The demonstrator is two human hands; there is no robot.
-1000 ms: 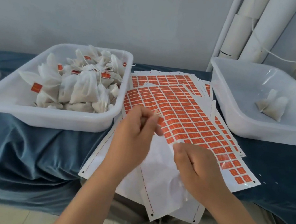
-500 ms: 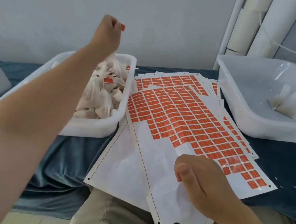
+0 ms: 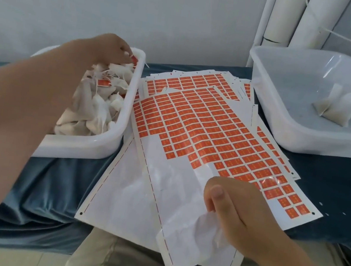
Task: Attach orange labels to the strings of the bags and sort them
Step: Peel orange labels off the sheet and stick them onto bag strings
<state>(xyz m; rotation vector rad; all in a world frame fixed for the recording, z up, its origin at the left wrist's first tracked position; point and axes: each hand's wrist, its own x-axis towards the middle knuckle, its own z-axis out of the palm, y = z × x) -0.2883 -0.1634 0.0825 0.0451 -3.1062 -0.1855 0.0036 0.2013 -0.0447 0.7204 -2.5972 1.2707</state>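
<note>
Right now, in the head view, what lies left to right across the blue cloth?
Left tub full of white bags, with the left hand pinching an orange label over it → label sheets, gripped by the right hand → right tub holding two bags.

left hand [image 3: 112, 48] is extended over the left tub [image 3: 108, 148], fingertips pinching an orange label [image 3: 134, 59] at the far right corner, above the heaped bags [image 3: 96, 109]. right hand [image 3: 237, 212] rests on the label sheets [image 3: 194, 124], fingers curled on crumpled white material [image 3: 212, 231]. right tub [image 3: 305, 143] holds two bags [image 3: 337, 109].
</note>
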